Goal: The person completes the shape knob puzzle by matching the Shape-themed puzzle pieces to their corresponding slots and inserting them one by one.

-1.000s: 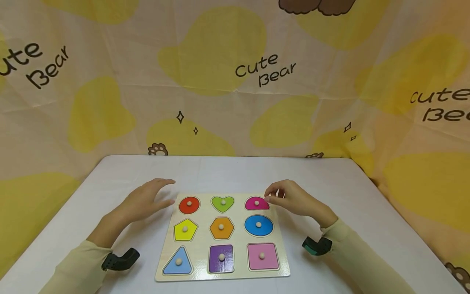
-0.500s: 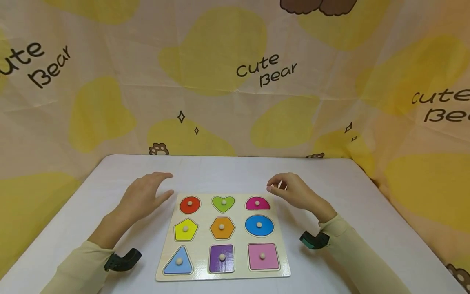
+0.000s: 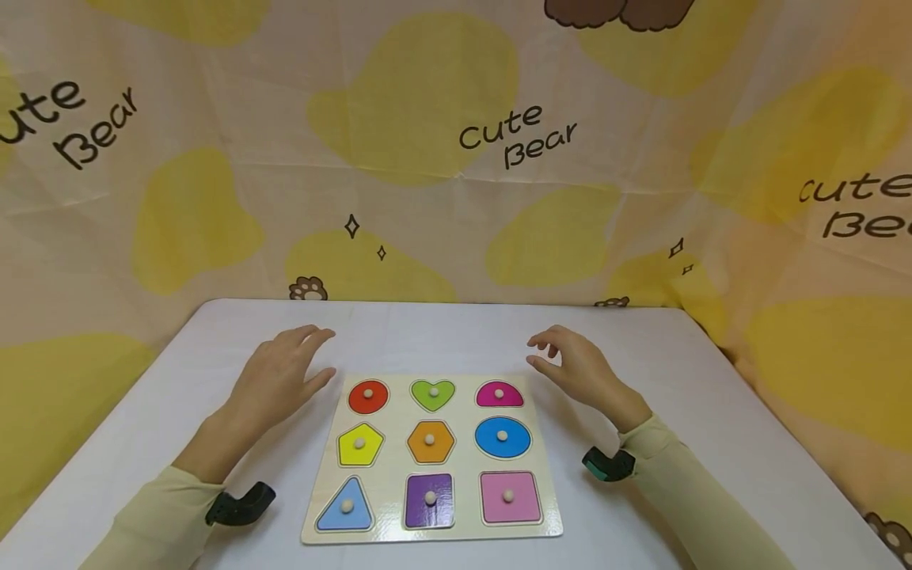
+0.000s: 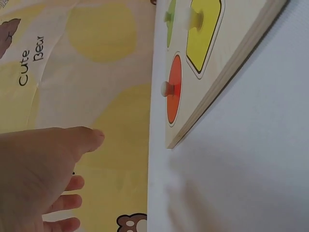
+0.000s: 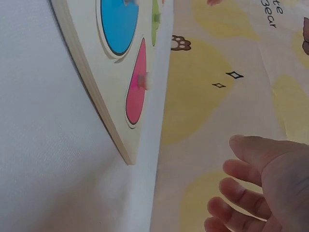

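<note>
A wooden peg puzzle board (image 3: 392,507) lies on the white table, with a coloured knobbed piece in every recess. Its far row holds a red circle (image 3: 359,402), a green heart (image 3: 425,401) and a magenta half circle (image 3: 488,400). My left hand (image 3: 274,380) hovers past the board's far left corner, near the red circle, thumb and fingers spread and holding nothing. Off the far right corner, nearest the half circle, my right hand (image 3: 580,372) is raised with loosely bent fingers, also holding nothing. Both hands are apart from the board.
The white table (image 3: 427,336) extends around the board on all sides. Behind it hangs a cream and yellow printed cloth (image 3: 427,214). A black wrist device (image 3: 241,504) sits at my left cuff, and another black device (image 3: 608,465) at my right cuff.
My right hand has lifted away from the half circle, back and slightly right, its fingers parting. My left hand has risen a little. The board and its pieces stay put.
</note>
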### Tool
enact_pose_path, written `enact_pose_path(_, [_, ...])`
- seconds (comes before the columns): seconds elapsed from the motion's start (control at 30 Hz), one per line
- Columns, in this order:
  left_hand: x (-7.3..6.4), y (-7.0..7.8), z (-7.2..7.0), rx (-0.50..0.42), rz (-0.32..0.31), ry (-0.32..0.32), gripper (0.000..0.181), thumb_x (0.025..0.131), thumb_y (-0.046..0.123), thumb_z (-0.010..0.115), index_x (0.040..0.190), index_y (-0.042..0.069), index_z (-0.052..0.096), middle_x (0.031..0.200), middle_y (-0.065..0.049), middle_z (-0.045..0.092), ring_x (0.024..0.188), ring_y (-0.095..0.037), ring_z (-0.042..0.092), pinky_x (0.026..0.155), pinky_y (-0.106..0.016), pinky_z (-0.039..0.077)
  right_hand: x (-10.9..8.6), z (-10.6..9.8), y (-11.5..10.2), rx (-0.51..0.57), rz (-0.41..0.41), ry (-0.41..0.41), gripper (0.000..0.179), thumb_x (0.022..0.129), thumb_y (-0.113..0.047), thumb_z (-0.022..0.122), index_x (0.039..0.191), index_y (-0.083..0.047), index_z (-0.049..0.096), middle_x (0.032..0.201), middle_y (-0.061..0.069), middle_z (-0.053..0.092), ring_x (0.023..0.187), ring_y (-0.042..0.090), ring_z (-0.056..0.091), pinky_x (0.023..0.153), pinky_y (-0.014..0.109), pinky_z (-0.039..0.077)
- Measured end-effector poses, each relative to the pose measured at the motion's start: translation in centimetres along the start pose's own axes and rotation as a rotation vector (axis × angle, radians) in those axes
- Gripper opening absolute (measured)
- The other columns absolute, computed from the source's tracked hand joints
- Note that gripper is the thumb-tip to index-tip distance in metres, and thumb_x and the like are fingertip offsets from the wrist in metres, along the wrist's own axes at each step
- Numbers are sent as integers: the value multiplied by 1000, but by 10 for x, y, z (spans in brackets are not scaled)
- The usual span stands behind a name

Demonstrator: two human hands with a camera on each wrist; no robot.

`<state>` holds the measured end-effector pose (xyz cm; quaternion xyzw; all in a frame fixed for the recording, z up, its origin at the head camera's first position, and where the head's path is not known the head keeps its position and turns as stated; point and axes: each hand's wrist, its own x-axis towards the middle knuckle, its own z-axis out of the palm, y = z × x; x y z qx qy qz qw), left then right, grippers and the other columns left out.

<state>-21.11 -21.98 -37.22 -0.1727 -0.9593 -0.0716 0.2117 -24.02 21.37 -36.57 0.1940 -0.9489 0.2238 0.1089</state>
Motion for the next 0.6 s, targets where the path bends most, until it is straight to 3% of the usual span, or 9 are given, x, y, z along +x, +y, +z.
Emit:
enact_pose_path(0.17, [-1,-1,3,25,12,9,74,83,28,83,146,10,49,147,-26,48,132,-47,49,99,-65,50,0,0,2,-32,4,4,41,91,-24,76,128,-7,67,130,14,65,116,35,63,92,50,58])
enact_pose_path(0.33, [-3,-2,6,34,21,-10,92,83,38,81,157,16,31,158,-26,33,142,-50,36,106,-69,43,0,1,4,-50,-21,13,54,92,-29,75,139,-8,59,145,18,55,137,39,47,109,61,46])
enact_pose_path(0.6, [-3,0,5,20,-29,-66,93,87,54,70,161,26,22,170,-19,11,153,-50,13,113,-81,18,0,3,8,-119,-50,43,80,89,-44,74,155,-15,41,160,19,37,149,45,29,120,71,19])
